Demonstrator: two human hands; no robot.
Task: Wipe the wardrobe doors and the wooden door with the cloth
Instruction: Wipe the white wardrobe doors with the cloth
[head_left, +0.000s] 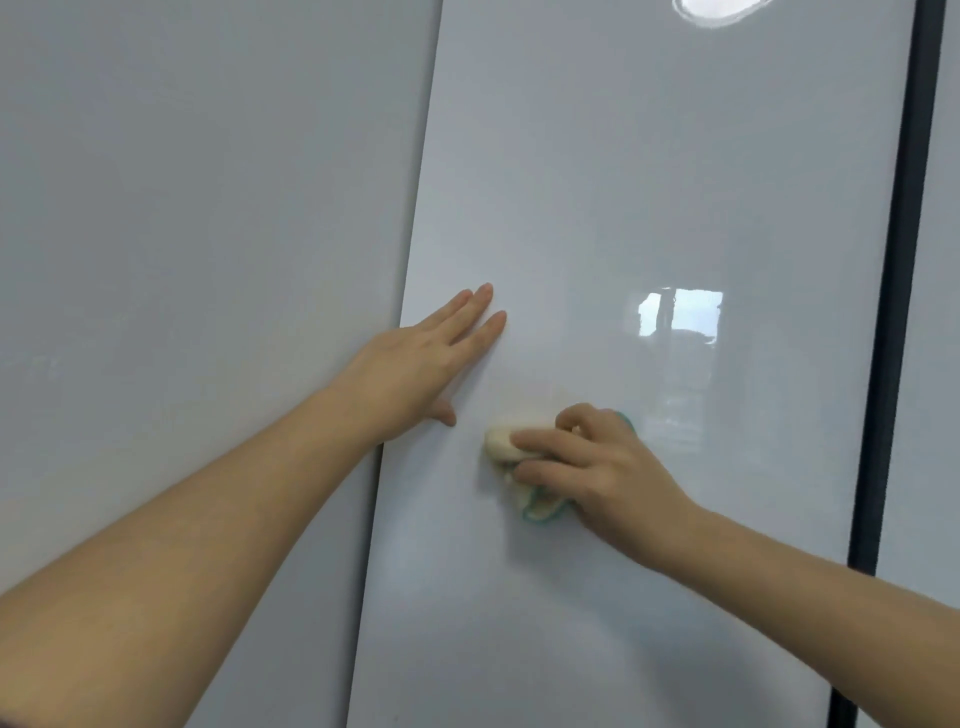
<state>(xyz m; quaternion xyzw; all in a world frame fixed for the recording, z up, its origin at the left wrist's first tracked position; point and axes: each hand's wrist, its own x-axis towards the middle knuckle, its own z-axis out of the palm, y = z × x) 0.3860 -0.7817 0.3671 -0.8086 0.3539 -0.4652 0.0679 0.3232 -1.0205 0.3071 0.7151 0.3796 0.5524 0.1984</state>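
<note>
A person's right hand (587, 462) grips a bunched cream cloth (500, 442) with a teal edge, pressing it to the glossy white wardrobe door (623, 182), fingers curled round it. The left hand (421, 364) lies flat on the same door, up and to the left of the cloth, fingers straight, close to the seam with the neighbouring door (208, 208). Both bare forearms reach in from the lower corners. A dark strip (893, 312) edges the door's right side; the wardrobe's contents are hidden.
</note>
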